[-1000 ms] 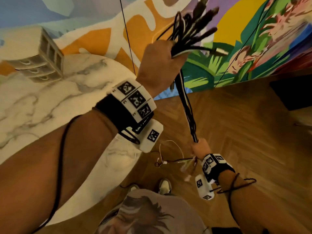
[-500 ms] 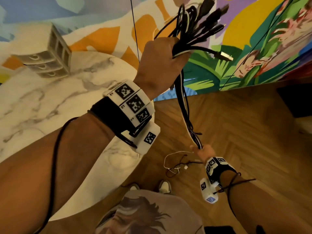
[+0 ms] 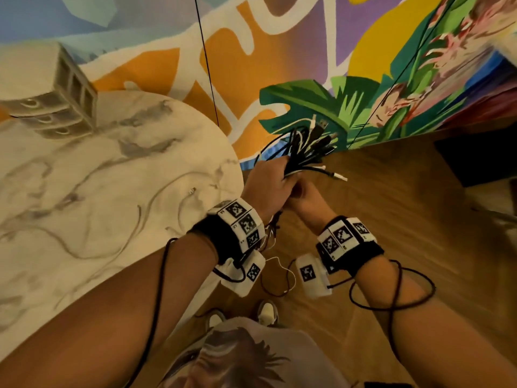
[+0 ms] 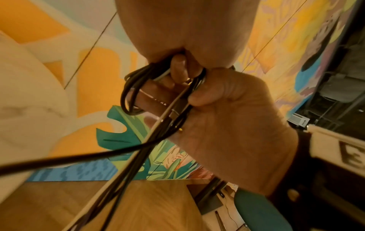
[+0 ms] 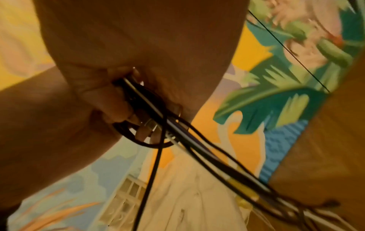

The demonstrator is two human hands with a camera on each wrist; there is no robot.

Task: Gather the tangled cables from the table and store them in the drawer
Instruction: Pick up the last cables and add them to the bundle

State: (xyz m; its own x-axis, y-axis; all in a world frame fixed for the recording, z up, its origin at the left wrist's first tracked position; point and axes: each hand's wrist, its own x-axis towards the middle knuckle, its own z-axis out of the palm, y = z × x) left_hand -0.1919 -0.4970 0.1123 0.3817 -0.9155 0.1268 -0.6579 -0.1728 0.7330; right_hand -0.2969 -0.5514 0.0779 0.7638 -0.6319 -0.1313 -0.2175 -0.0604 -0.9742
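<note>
My left hand (image 3: 267, 184) grips a bundle of black and white cables (image 3: 306, 148) just beyond the table's right edge, with the plugs fanning out above the fist. My right hand (image 3: 305, 198) is pressed up against the left one from below. The left wrist view shows its fingers (image 4: 199, 95) curled round the same cables (image 4: 138, 156). The rest of the bundle hangs between my wrists, and a thin white cable (image 3: 282, 271) loops lowest. In the right wrist view the cables (image 5: 197, 148) run out of my right fist. A small white drawer unit (image 3: 56, 102) stands at the table's far left, its drawers closed.
The round marble table (image 3: 112, 197) fills the left of the head view. A painted wall (image 3: 307, 65) rises behind it. Wooden floor (image 3: 405, 219) lies to the right and a dark block (image 3: 481, 158) sits at the far right. My shoes (image 3: 265, 310) are below.
My left hand has come down from overhead with the bundle. My right hand has moved up along the hanging cables and now meets the left hand, so the slack hangs below my wrists.
</note>
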